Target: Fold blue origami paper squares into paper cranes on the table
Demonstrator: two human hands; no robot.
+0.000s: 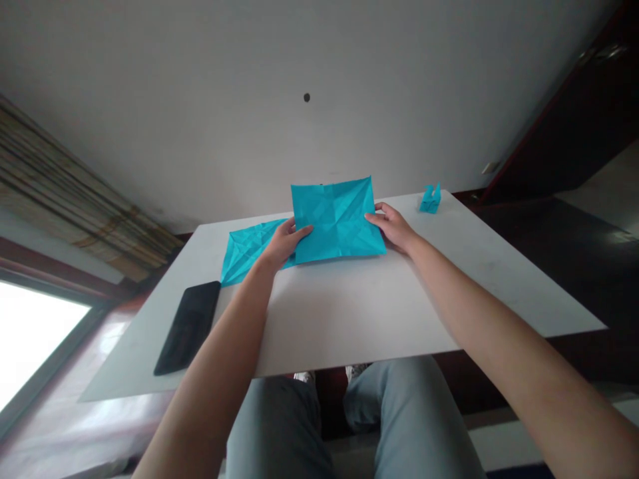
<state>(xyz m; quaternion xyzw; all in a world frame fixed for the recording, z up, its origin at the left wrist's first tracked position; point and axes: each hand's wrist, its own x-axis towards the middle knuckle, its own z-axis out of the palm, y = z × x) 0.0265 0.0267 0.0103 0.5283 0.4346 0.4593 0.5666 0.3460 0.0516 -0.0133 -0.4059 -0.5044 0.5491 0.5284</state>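
Observation:
Between my two hands a creased sheet of turquoise paper (333, 216) is held up, tilted toward me above the table. My left hand (288, 241) pinches its left edge, thumb on the front face and fingers behind. At the right edge my right hand (392, 225) grips it the same way, with the thumb in front. A second creased turquoise sheet (247, 247) lies flat on the table behind my left hand, partly covered by that hand and the held sheet.
The white table (349, 313) stands against a grey wall (224, 133). A black tablet-like slab (188, 326) rests at its left, near my left forearm. A small folded turquoise paper figure (430, 199) sits at the back right corner. A curtain (74, 193) hangs on the left.

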